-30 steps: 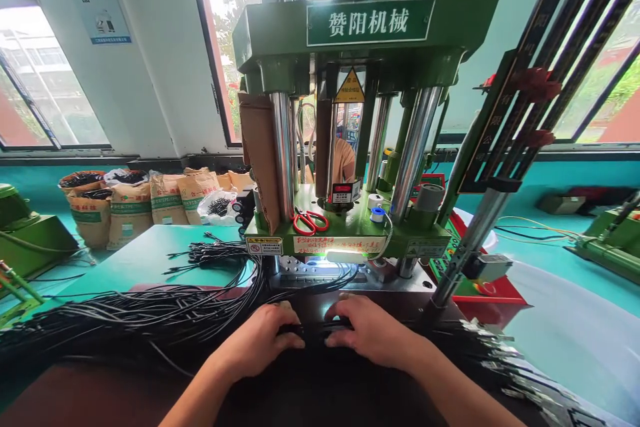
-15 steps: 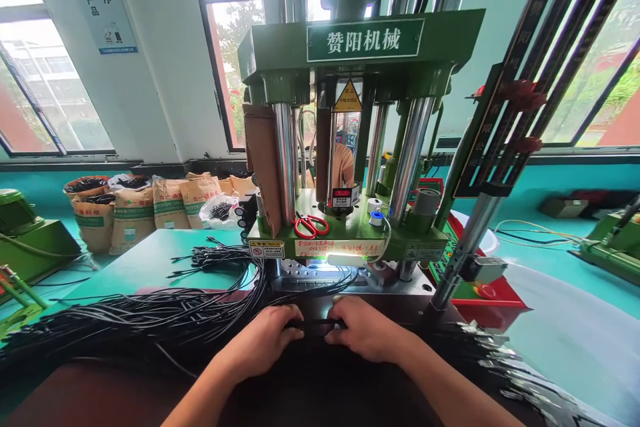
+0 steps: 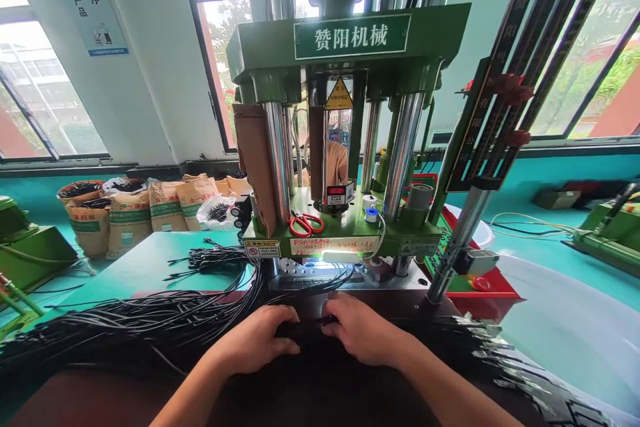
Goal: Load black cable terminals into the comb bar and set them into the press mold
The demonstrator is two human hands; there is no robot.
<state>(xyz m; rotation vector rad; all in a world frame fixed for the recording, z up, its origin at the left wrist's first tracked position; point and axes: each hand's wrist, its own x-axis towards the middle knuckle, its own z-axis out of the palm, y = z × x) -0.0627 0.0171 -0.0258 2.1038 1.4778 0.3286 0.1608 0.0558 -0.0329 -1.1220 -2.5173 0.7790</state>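
My left hand (image 3: 257, 341) is low in front of the press, thumb and forefinger apart around a dark gap. Just right of it, my right hand (image 3: 363, 331) has its thumb and fingers closed on a thin dark strand that looks like a black cable (image 3: 311, 321). The black background hides most of the strand. Past my hands, several black cables (image 3: 327, 285) run into the lit slot of the green press (image 3: 345, 230). A long bundle of black cables (image 3: 135, 320) lies left of my left hand.
Red-handled scissors (image 3: 306, 223) and a blue-and-white tape roll (image 3: 371, 215) lie on the press bed. Cable ends with clear-wrapped plugs (image 3: 493, 353) lie at right. A red tray (image 3: 483, 287) sits beside the press post. Sacks (image 3: 130, 217) stand by the wall.
My left thumb and forefinger have spread apart, and that hand has moved slightly left. My right hand stays closed. The whole view has shifted slightly.
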